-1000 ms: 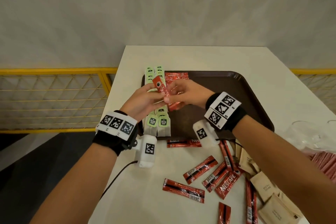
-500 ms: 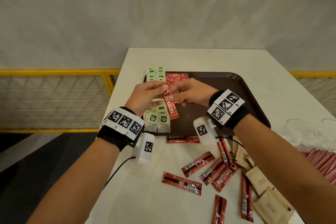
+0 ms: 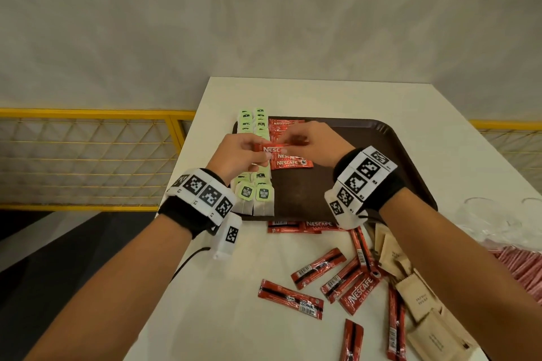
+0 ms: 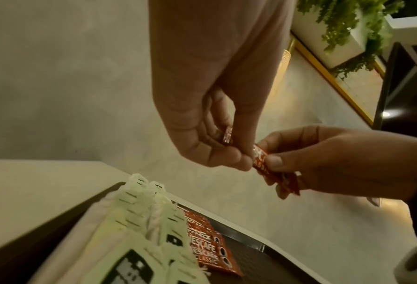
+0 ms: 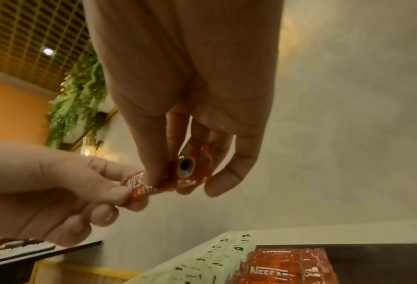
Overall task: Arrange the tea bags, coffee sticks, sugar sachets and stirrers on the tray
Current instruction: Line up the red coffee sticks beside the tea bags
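Note:
Both hands hold one red Nescafe coffee stick [image 3: 271, 149] level above the brown tray [image 3: 369, 138]. My left hand [image 3: 264, 154] pinches its left end and my right hand [image 3: 290, 145] pinches its right end. The left wrist view shows the stick [image 4: 260, 159] between both hands' fingertips; in the right wrist view the stick [image 5: 190, 169] is pinched the same way. Under it lies a row of coffee sticks [image 3: 291, 163] on the tray. Two columns of green-tagged tea bags [image 3: 255, 193] fill the tray's left side.
Loose coffee sticks [image 3: 318, 268] and brown sugar sachets [image 3: 419, 299] lie on the white table near me, right of centre. A clear bag with pink sachets [image 3: 522, 269] sits at the right edge. A yellow railing [image 3: 88, 155] stands beyond the table's left edge.
The stick has turned from upright to level. Both hands have carried it further over the row of coffee sticks on the tray.

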The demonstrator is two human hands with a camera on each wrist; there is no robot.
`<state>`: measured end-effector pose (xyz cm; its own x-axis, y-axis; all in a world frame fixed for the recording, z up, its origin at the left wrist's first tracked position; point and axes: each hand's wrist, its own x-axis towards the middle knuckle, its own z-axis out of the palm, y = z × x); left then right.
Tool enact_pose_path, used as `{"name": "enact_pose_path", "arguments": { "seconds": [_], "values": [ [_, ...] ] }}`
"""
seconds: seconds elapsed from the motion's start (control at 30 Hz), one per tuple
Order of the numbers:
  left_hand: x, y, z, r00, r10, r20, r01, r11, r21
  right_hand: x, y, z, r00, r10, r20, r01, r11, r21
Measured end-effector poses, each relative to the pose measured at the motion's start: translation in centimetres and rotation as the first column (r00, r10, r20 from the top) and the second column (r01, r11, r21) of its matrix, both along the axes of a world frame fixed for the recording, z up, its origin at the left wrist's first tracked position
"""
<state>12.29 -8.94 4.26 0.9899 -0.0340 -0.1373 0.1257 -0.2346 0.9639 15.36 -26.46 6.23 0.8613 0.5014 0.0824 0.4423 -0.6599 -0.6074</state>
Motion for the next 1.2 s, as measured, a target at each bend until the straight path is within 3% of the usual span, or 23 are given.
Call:
{"name": "enact_pose_path", "arguments": {
  "seconds": [0.2,0.33,0.57,0.77,1.2],
  "values": [
    [0.6,1.3,-0.6,1.0,0.011,-0.018,-0.01,0.996,0.084,2.8,-1.2,-1.4,0.979,-0.166,-0.12,0.135,0.963,-0.232],
    [1.1,3.7,-1.5,0.992,0.121,-0.039,-0.115,0.985,0.126,4.5,-0.9,-4.0,0.958,-0.197,-0.206,0.094,0.9,-0.426],
    [2.8,6.4,-4.0,0.951,0.188,-0.247,-0.116,0.953,0.279,6.3,-0.6,-5.4,0.938,-0.289,-0.192,0.183,0.882,-0.435],
    [3.6,6.5,-5.3,0.901,0.124,-0.415,-0.062,0.986,0.158,6.7,-0.2,-6.0,0.953,-0.259,-0.158,0.165,0.88,-0.446],
    [4.0,6.0,-5.2,0.9,0.109,-0.422,-0.056,0.989,0.135,6.6,0.7,-6.3,0.973,-0.209,-0.1,0.148,0.893,-0.426]
  ]
}}
